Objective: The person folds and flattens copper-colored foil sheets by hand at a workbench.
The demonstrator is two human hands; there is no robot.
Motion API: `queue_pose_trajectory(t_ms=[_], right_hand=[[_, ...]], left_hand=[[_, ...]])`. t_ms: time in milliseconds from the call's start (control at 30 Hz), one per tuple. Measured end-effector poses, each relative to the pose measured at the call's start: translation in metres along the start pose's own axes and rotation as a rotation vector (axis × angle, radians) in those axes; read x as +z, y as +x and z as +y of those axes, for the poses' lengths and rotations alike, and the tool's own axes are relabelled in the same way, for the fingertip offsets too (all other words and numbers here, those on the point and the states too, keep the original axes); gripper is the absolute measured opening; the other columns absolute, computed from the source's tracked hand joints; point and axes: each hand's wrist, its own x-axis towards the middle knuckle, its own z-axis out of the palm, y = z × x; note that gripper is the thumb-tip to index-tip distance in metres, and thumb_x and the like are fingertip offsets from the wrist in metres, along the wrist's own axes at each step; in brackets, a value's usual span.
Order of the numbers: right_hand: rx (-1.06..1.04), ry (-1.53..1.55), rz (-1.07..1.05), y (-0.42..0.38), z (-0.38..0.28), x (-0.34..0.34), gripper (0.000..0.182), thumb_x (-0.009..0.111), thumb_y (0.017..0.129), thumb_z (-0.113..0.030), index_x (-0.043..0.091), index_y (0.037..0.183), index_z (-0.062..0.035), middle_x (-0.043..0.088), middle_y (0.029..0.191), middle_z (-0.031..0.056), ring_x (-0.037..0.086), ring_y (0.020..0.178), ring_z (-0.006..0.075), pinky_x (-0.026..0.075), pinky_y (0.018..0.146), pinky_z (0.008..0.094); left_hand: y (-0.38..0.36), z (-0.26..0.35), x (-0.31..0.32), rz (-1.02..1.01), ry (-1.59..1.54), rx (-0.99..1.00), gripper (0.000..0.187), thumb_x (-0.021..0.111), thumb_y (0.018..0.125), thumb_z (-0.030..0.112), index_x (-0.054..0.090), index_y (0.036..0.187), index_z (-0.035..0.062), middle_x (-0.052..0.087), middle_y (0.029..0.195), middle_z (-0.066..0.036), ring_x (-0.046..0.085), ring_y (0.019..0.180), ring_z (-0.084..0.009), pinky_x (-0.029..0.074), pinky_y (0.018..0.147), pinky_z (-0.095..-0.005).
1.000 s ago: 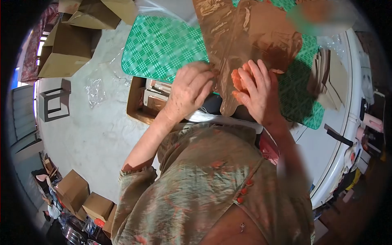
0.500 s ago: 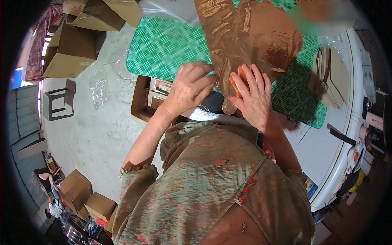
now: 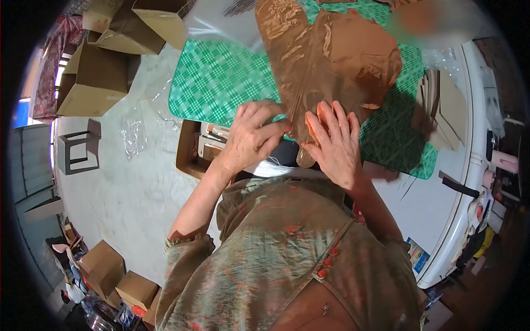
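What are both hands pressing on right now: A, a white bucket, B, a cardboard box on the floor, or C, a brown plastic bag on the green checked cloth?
C: the left hand and right hand rest on the brown plastic bag spread over the green checked cloth.

translucent brown plastic bag (image 3: pixel 331 60) lies on a green-and-white checked tablecloth (image 3: pixel 221 77); plain tan cardboard boxes (image 3: pixel 88 83) beside; the olive blouse (image 3: pixel 276 254) seems orange-mottled.

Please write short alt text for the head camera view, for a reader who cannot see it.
Seen from above, a person's left hand and right hand press a brown translucent plastic bag flat on a green checked table. Cardboard boxes lie on the concrete floor to the left.
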Motion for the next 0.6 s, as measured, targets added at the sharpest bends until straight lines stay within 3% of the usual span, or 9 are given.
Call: queue_pose_trajectory(t_ms=[267,600], right_hand=[[0.012,0.012,0.007,0.0006,0.001,-0.0009,0.078,0.082,0.084,-0.04,0.051,0.151,-0.0152,0.041,0.16,0.0159,0.033,0.15,0.0398,0.027,0.116,0.0643],[0.019,-0.003,0.011,-0.0012,0.0025,0.0047,0.075,0.08,0.085,-0.039,0.052,0.15,-0.0156,0.041,0.159,0.0158,0.034,0.149,0.0402,0.027,0.116,0.0627]], left_hand=[[0.0043,0.0037,-0.0014,-0.01,-0.016,-0.053,0.029,0.075,0.086,0.012,0.077,0.115,0.0139,0.066,0.126,-0.005,0.059,0.123,-0.0284,0.042,0.103,-0.0437],[0.0019,0.0027,-0.0021,-0.036,0.008,-0.041,0.025,0.074,0.087,0.013,0.078,0.112,0.0126,0.066,0.127,-0.005,0.058,0.123,-0.0282,0.042,0.104,-0.0434]])
